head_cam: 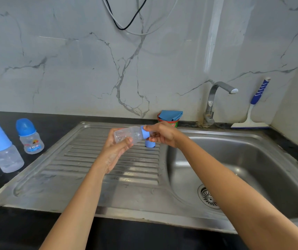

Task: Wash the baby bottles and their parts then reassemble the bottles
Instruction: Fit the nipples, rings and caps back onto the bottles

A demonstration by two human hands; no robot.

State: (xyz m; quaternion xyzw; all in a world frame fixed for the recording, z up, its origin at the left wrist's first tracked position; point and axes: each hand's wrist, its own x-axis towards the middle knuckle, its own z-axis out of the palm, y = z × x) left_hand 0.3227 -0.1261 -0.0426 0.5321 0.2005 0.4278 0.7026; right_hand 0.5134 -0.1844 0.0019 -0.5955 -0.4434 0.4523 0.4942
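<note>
My left hand [114,150] grips the body of a clear baby bottle [128,135], held sideways above the steel draining board [90,166]. My right hand [160,134] holds the blue collar [144,132] at the bottle's neck. A blue cap [150,144] stands on the draining board just below my right hand. Two capped bottles stand on the black counter at the left: a larger one with a light blue cap [2,147] and a smaller one with a dark blue dome cap [29,136].
The sink basin [243,170] with its drain [207,196] lies at the right, and the tap [215,101] stands behind it. A red tub with a blue cloth [170,118] sits at the wall. A blue-handled squeegee [253,109] leans in the corner. Cables hang above.
</note>
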